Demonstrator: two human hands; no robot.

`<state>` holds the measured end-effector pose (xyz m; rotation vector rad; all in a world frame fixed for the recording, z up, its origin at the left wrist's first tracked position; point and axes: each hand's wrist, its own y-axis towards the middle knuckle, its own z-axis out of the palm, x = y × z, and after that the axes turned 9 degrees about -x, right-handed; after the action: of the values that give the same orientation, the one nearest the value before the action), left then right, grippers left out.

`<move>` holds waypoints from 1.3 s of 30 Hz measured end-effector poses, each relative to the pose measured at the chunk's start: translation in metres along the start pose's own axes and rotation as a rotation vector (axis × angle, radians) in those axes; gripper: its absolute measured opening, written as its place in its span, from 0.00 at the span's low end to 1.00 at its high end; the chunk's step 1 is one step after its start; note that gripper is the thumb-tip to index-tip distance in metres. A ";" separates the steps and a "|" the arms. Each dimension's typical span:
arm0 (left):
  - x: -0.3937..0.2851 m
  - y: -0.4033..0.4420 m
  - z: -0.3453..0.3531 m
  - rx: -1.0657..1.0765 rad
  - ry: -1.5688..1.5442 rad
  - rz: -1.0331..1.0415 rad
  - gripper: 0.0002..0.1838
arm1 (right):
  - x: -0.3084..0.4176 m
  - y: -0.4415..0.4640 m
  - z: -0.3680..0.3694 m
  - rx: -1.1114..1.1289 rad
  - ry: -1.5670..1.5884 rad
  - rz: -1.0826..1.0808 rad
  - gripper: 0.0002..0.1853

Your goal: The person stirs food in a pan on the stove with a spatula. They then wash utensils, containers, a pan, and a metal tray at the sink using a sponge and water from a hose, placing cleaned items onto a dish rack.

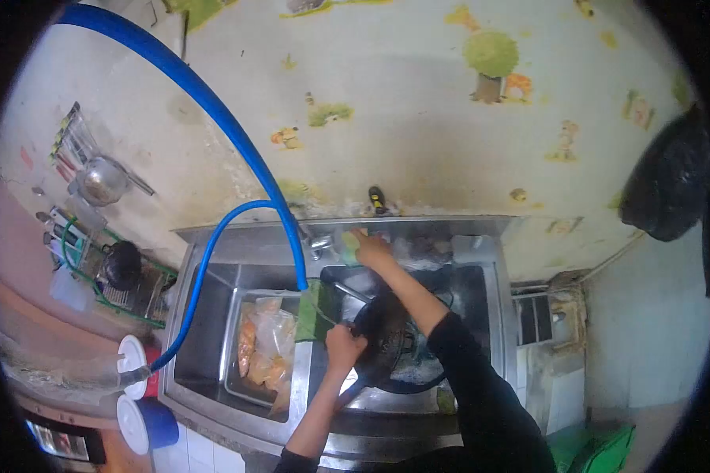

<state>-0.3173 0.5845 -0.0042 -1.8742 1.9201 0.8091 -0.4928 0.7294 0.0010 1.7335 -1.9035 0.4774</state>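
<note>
My left hand [344, 348] is closed at the left edge of a dark, round pan [383, 343], which sits tilted in the right sink basin [473, 315]. Stretched out to the back ledge, my right hand [373, 251] has its fingers closed on a pale green sponge [350, 246], beside the metal tap [319, 246]. Suds and water show in the basin around the pan. A silver tubular handle [350, 292] sticks out behind my left hand; what it belongs to is partly hidden.
The left basin [205, 339] holds a metal tray with plastic bags of orange food [268, 347]. A green block [314, 311] stands on the divider. A blue hose [237, 142] arches over the left side. Lidded buckets [146, 426] stand at lower left; a black bag [670, 177] hangs at right.
</note>
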 end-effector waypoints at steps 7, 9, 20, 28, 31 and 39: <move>0.058 -0.017 -0.025 0.112 -0.248 -0.258 0.20 | -0.017 -0.001 0.057 -0.305 0.009 -0.021 0.30; 0.086 -0.030 -0.010 0.135 -0.385 -0.317 0.19 | -0.025 -0.007 0.044 -0.541 0.341 -0.291 0.32; 0.083 -0.110 0.018 0.288 -1.020 -0.741 0.22 | -0.083 -0.210 0.087 -0.480 0.250 0.073 0.26; 0.088 -0.138 0.015 0.098 -1.094 -0.816 0.23 | -0.079 -0.304 0.023 0.567 -0.061 -0.213 0.33; 0.084 -0.158 0.017 0.113 -0.992 -0.777 0.24 | -0.113 -0.281 0.043 0.216 -0.158 -0.175 0.36; 0.065 -0.154 -0.010 0.038 -0.942 -0.850 0.29 | -0.047 -0.299 0.083 0.432 0.682 -0.381 0.33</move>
<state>-0.1684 0.5316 -0.0604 -1.5822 0.5023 1.0382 -0.2062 0.6836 -0.1187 1.8067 -1.0123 1.2070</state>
